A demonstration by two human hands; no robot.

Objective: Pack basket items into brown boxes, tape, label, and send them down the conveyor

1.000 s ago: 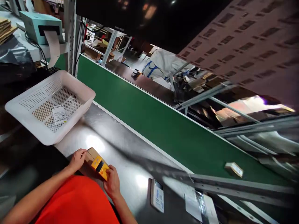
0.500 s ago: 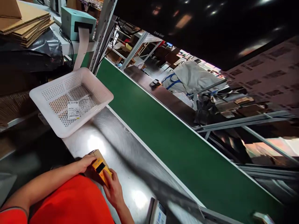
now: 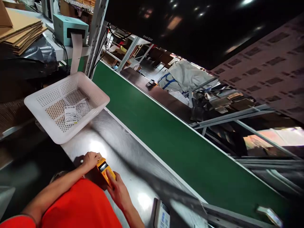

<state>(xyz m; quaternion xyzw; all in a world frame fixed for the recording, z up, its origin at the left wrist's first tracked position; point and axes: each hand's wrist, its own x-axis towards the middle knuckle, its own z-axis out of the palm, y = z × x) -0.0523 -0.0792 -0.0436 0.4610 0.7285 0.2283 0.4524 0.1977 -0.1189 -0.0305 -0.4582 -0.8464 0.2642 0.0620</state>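
A small yellow box-shaped item (image 3: 106, 172) with a glossy black panel on its face is held low over the metal worktop (image 3: 111, 139), close to my red shirt. My right hand (image 3: 120, 191) wraps round its lower end, with the thumb lying along the face. At the upper end, my left hand (image 3: 89, 162) has its fingers curled in against the item; their tips are partly hidden. A white perforated plastic basket (image 3: 57, 134) stands farther up the worktop, holding a printed white label or packet (image 3: 70, 115).
A green conveyor belt (image 3: 152, 126) runs diagonally beyond the worktop. A pale blue label printer (image 3: 71, 28) and stacked cardboard (image 3: 21, 34) are at upper left. A dark screen (image 3: 166, 28) hangs overhead. A grey device (image 3: 162, 215) lies at the front edge.
The yellow item has turned, and the brown cardboard side seen behind it earlier no longer shows. My left hand has moved slightly up over its end. The whole view has shifted a little.
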